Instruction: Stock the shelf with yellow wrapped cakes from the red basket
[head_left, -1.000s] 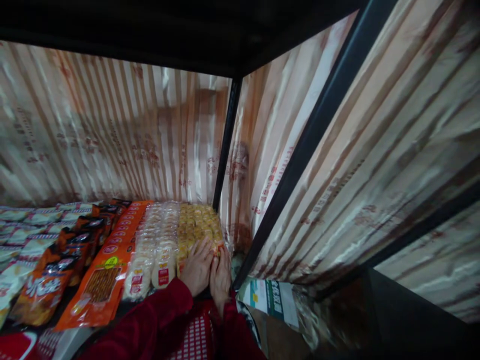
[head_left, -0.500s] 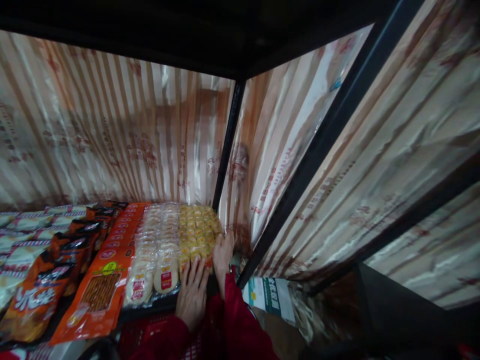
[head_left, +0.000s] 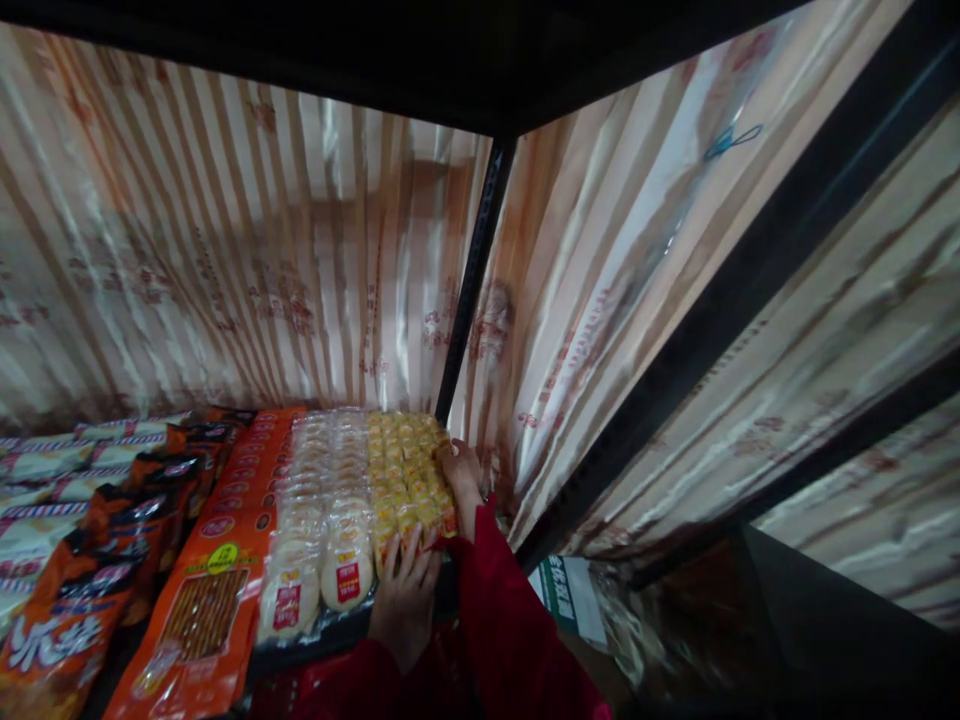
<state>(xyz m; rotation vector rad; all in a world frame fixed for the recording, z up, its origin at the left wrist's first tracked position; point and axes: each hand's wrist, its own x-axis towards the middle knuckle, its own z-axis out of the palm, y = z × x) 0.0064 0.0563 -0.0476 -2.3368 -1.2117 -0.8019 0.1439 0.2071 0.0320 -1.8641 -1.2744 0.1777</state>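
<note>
Against striped sheeting [head_left: 322, 250], seems to be steadying yellow packets [head_left: 401, 460] at 7 o'clock, with left hand [head_left: 405, 605] spread, right hand [head_left: 460, 472] curled (can't tell if pinching), probably needing even, gentle pressure next.

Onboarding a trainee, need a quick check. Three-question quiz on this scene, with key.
1. True or false: the left hand is nearer the front edge of the yellow packets than the right hand.
2. What lies directly left of the yellow packets in the picture? A) black post B) white crackers C) orange bag
3. What colour are the person's sleeves?
Key: 1 true; 2 B; 3 red
</note>
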